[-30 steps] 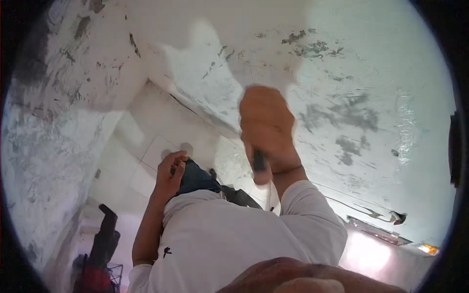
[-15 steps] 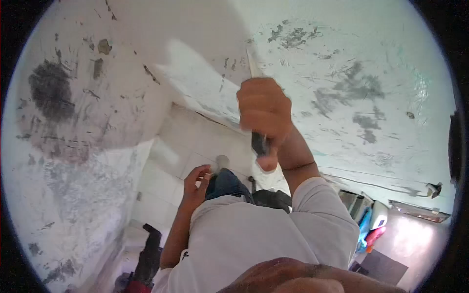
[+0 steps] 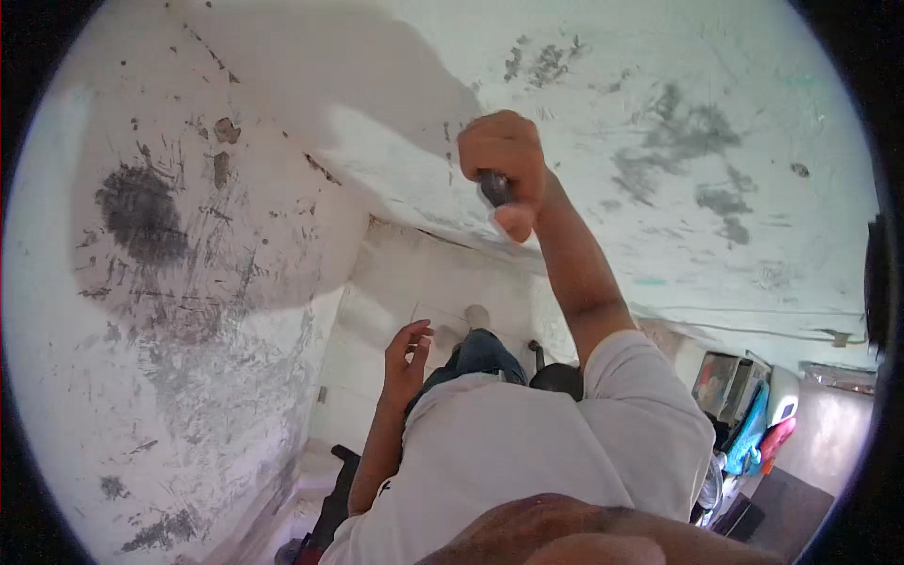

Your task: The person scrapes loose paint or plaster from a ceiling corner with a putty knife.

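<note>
My right hand [image 3: 504, 165] is raised against the painted wall [image 3: 612, 141], its fingers wrapped round a scraper [image 3: 495, 188]. Only the scraper's dark handle shows below the fist; its blade is hidden at this moment. The wall near the fist carries grey, scratched patches where paint is worn away. Lower down, beside my hip, my left hand [image 3: 407, 363] hangs with loosely bent fingers held apart. Nothing shows in it.
A second wall [image 3: 217, 311] with a dark patch meets the first in a corner on the left. Below lies the tiled floor [image 3: 377, 339]. A cable [image 3: 753, 325] runs along the right wall. Blue cloth [image 3: 749, 433] and other household things stand at lower right.
My right hand has moved up the wall with the scraper, and the blade visible earlier is now hidden. The view has shifted slightly; my left hand still hangs at my side.
</note>
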`<state>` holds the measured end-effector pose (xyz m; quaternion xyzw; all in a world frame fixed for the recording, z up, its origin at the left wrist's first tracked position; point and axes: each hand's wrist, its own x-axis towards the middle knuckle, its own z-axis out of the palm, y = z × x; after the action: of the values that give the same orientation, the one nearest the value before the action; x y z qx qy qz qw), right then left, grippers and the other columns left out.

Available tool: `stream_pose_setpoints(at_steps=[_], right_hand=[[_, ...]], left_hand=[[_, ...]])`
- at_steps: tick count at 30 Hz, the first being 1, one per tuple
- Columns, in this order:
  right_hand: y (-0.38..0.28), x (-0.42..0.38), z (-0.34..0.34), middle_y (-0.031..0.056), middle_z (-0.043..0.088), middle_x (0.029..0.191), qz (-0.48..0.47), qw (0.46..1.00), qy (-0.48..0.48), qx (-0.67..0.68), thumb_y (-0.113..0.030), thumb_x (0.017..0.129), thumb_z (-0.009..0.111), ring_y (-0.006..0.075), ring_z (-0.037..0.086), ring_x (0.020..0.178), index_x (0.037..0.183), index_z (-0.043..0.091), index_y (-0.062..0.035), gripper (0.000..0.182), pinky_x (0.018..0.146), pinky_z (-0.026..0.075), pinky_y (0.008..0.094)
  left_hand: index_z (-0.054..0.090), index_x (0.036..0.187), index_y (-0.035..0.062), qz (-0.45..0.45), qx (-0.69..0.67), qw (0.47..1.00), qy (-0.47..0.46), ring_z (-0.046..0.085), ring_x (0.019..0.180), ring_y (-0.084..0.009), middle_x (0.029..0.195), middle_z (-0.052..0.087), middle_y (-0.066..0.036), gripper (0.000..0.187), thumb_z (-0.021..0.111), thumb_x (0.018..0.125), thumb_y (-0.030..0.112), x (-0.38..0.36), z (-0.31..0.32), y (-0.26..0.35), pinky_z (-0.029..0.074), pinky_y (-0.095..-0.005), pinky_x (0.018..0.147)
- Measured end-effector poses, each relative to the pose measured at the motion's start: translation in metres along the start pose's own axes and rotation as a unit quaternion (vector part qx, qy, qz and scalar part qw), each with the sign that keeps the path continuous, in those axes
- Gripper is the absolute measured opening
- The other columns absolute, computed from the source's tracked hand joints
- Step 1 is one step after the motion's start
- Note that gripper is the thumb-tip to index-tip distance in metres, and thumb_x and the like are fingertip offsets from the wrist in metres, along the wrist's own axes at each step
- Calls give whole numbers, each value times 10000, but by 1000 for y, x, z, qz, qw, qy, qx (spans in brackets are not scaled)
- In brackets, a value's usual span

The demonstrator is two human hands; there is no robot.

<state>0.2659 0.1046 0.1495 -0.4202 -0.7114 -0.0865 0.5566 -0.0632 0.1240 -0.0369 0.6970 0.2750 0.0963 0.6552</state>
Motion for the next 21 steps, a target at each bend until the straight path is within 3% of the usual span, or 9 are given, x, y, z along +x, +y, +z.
stream_pose_setpoints(at_steps=[2, 6, 8, 11, 14, 16, 18, 20, 21], right_hand=[[-2, 3, 0, 25, 290, 494, -21, 999, 5, -35, -643, 880, 400, 184, 343, 394, 549, 365, -90, 645, 407, 241, 329], [-16, -5, -2, 55, 381, 555, -55, 997, 30, 36, -514, 831, 475, 290, 459, 460, 636, 470, -69, 486, 437, 337, 382], [14, -15, -3, 50, 370, 541, 17, 1000, 14, -9, -616, 884, 459, 198, 397, 441, 599, 416, -70, 617, 416, 267, 316], [-4, -8, -1, 45, 353, 531, -80, 989, 7, -120, -569, 878, 490, 232, 403, 446, 593, 410, -74, 577, 417, 281, 319], [-12, -5, -4, 39, 344, 487, -66, 997, 23, 12, -511, 889, 527, 195, 409, 418, 541, 381, -66, 584, 391, 298, 307], [-25, 0, 10, 47, 353, 493, -58, 992, 105, 28, -584, 906, 461, 190, 399, 408, 549, 376, -52, 646, 390, 285, 301], [-13, -8, -2, 52, 374, 516, -75, 997, 33, 1, -709, 881, 355, 206, 424, 434, 558, 369, -56, 728, 419, 310, 294], [-4, -12, -4, 64, 407, 533, -23, 999, -16, -23, -590, 897, 451, 202, 434, 442, 542, 386, -58, 643, 434, 326, 293], [-12, -8, 6, 66, 402, 534, -61, 997, 31, -40, -531, 925, 447, 211, 451, 461, 550, 416, -53, 608, 444, 343, 293]], left_hand=[[562, 1244, 34, 19, 28, 999, -11, 594, 954, -169, 1053, 638, -89, 323, 537, 992, 234, 5, 2, 3, 480, -323, 858], [590, 1217, 65, 29, 8, 1000, 5, 617, 945, -160, 1058, 664, -73, 270, 538, 971, 161, 6, 4, -5, 476, -299, 772], [591, 1217, 67, 14, 10, 1000, 7, 620, 938, -162, 1051, 664, -74, 271, 537, 961, 138, 3, 6, 1, 475, -295, 771], [592, 1210, 65, 18, 26, 999, 9, 618, 911, -157, 1040, 664, -70, 267, 543, 950, 102, 5, 0, -3, 480, -297, 760], [595, 1203, 65, 7, 4, 1000, 18, 616, 914, -156, 1040, 663, -67, 257, 540, 955, 107, 4, 0, 5, 482, -301, 759], [592, 1201, 65, -6, 19, 1000, 12, 614, 919, -153, 1041, 660, -63, 250, 538, 961, 113, 1, 0, -4, 480, -298, 760], [563, 1245, 52, -2, 15, 1000, -4, 611, 961, -178, 1055, 653, -89, 306, 536, 977, 196, 7, -2, -6, 487, -328, 835], [565, 1242, 53, -13, 25, 1000, -3, 611, 956, -174, 1054, 653, -88, 304, 539, 976, 197, 4, -1, -2, 487, -325, 834], [566, 1240, 54, -7, 36, 999, 1, 610, 951, -170, 1053, 652, -86, 303, 543, 975, 198, 11, 2, 1, 487, -322, 833]])
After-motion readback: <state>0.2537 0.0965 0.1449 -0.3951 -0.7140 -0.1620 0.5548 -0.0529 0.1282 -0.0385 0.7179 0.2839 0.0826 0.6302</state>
